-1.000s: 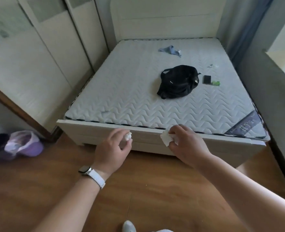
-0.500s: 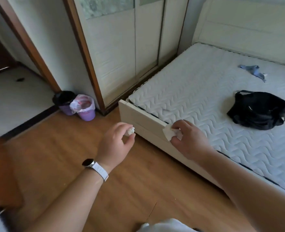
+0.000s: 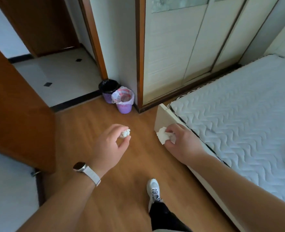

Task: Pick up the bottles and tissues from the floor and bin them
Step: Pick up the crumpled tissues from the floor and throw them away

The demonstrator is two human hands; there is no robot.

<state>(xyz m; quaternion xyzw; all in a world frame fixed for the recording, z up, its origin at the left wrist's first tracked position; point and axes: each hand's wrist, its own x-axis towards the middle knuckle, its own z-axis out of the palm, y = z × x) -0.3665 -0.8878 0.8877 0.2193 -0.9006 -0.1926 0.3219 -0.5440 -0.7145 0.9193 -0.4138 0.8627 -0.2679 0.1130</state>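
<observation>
My left hand (image 3: 110, 144) pinches a small crumpled white tissue ball (image 3: 125, 133) between thumb and fingers, held over the wooden floor. A larger crumpled tissue (image 3: 163, 135) sits in the grip of my right hand (image 3: 180, 143), just in front of the bed's corner. Ahead, in the corner by the wall, stand two purple bins: one with a pale pink liner (image 3: 123, 101) and, behind it to the left, one with a black liner (image 3: 108, 89). No bottle is in view.
A bed with a white quilted mattress (image 3: 239, 114) fills the right side; its footboard corner (image 3: 161, 118) juts toward the bins. An open brown door (image 3: 17, 118) stands at the left. Sliding wardrobe doors (image 3: 180, 52) rise behind. My white shoe (image 3: 153, 190) steps forward on the floor.
The view has swung left from the bed toward the doorway, and the two bins now lie ahead and nearer. Both hands keep their tissues.
</observation>
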